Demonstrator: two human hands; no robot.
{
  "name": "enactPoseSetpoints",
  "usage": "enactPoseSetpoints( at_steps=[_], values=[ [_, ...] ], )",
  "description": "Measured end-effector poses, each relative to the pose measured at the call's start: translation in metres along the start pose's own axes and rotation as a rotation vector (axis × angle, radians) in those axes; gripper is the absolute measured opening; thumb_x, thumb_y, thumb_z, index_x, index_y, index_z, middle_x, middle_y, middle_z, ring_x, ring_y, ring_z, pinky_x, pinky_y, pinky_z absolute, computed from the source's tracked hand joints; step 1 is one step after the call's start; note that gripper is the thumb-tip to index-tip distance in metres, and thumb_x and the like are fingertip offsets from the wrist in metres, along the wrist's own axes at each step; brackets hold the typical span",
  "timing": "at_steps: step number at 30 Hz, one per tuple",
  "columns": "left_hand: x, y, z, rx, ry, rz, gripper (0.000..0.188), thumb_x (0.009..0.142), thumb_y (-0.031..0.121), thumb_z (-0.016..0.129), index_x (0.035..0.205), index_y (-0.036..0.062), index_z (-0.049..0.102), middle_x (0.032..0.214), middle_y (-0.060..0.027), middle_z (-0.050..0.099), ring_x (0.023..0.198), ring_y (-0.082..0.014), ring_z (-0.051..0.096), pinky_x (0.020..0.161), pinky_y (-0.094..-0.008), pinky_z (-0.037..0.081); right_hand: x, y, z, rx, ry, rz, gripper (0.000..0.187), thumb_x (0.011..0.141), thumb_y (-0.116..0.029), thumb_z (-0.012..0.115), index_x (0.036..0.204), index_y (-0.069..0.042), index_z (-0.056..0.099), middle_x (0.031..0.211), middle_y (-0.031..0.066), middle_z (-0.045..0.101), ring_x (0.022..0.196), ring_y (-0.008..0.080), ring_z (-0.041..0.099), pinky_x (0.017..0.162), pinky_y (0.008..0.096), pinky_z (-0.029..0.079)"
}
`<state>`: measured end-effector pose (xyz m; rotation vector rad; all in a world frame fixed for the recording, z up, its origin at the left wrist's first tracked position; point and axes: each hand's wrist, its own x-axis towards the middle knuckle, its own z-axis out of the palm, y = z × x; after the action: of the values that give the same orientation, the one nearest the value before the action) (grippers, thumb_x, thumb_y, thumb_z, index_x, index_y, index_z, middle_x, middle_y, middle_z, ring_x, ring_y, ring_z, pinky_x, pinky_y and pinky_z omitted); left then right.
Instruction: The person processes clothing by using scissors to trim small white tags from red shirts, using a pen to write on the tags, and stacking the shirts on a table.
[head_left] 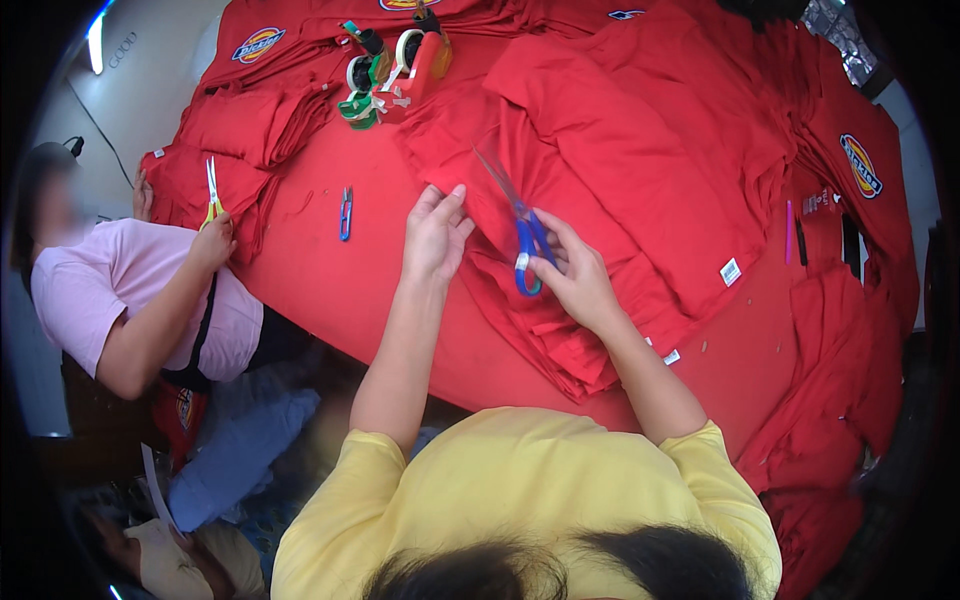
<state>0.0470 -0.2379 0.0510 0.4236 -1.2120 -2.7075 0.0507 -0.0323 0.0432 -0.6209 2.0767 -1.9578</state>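
My right hand grips a pair of scissors by its blue handles. The slim metal blades point up and to the left, over the red garments. To the left, my left hand is palm up with its fingers curled in, at the edge of a red garment. Whatever its fingertips pinch, if anything, is too small to make out. The garments lie in a loose, layered pile beneath and beyond both hands. A white label shows on the pile's right side.
Blue thread snips lie on the red tabletop. Tape dispensers stand at the back. A co-worker in pink holds yellow-handled scissors at the left, beside folded red garments. More red garments lie at the right.
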Motion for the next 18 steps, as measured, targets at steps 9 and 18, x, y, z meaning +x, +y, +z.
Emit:
enactPoseSetpoints(
  at_steps=[9,18],
  values=[
    [-0.003,0.009,0.01,0.044,-0.046,0.039,0.034,0.085,-0.007,0.053,0.119,-0.0008,0.051,0.113,-0.0089,0.059,0.106,-0.0184,0.057,0.095,-0.0319,0.045,-0.033,-0.012,-0.017,-0.511,-0.063,-0.039,0.057,0.083,-0.014,0.066,0.135,-0.002,0.045,0.085,0.0107,0.058,0.069,0.0206,0.057,0.065,0.0327,0.047],
    [-0.009,0.009,0.011,0.071,-0.003,0.048,0.031,0.085,-0.006,0.055,0.115,0.0037,0.056,0.108,-0.0041,0.061,0.103,-0.0152,0.058,0.09,-0.031,0.046,-0.024,-0.011,-0.004,-0.485,-0.071,-0.144,0.052,0.089,-0.015,0.058,0.136,0.0,0.042,0.087,0.0164,0.055,0.077,0.032,0.056,0.069,0.0394,0.044]
  ],
)
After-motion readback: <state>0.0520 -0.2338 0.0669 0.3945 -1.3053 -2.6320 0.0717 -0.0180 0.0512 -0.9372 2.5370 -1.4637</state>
